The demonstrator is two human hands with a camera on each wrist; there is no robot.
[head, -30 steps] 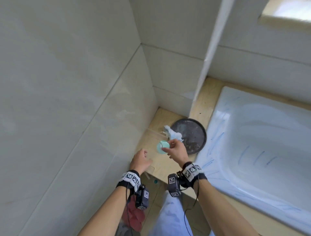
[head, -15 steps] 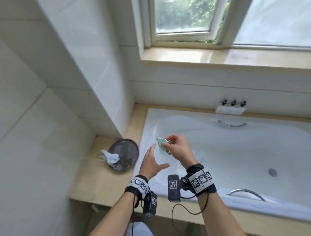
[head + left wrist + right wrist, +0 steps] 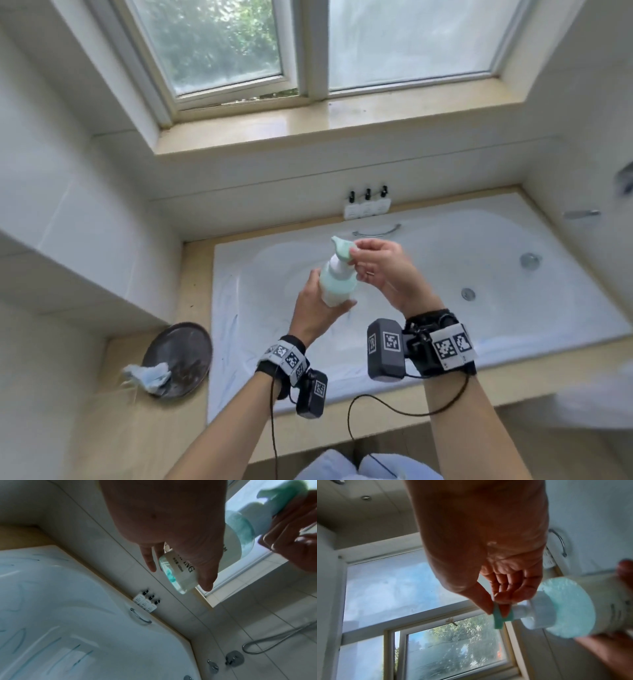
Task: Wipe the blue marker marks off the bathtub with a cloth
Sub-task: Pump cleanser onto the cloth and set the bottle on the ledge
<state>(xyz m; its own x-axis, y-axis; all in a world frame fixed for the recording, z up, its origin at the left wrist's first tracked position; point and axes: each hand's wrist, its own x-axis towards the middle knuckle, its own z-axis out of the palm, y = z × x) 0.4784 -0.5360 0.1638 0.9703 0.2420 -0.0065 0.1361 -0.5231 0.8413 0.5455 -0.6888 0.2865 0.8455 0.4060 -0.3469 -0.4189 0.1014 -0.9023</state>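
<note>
Over the white bathtub (image 3: pixel 428 346) I hold a pump bottle (image 3: pixel 337 284) with a mint-green top. My left hand (image 3: pixel 317 306) grips its body from below. My right hand (image 3: pixel 371 269) pinches the pump head (image 3: pixel 342 250) between thumb and fingers. The left wrist view shows the bottle (image 3: pixel 180 573) tilted in my left hand (image 3: pixel 171 520), above blue marker marks (image 3: pixel 53 642) on the tub's inner wall. Fainter marks (image 3: pixel 236 322) show at the tub's left end. The crumpled pale blue cloth (image 3: pixel 147 375) lies on the left ledge, at the edge of a dark round tray (image 3: pixel 185 353).
Three small black-capped bottles (image 3: pixel 367 205) stand on the far ledge behind a chrome grab handle (image 3: pixel 376 230). A drain (image 3: pixel 468 294) and a round knob (image 3: pixel 530 260) sit in the tub's right half. A window sill (image 3: pixel 308 126) runs above. A shower hose (image 3: pixel 274 639) hangs on the right wall.
My view swung from the left ledge to the tub. My right hand carried the bottle from the ledge to above the tub. My left hand, open before, now grips the bottle's body.
</note>
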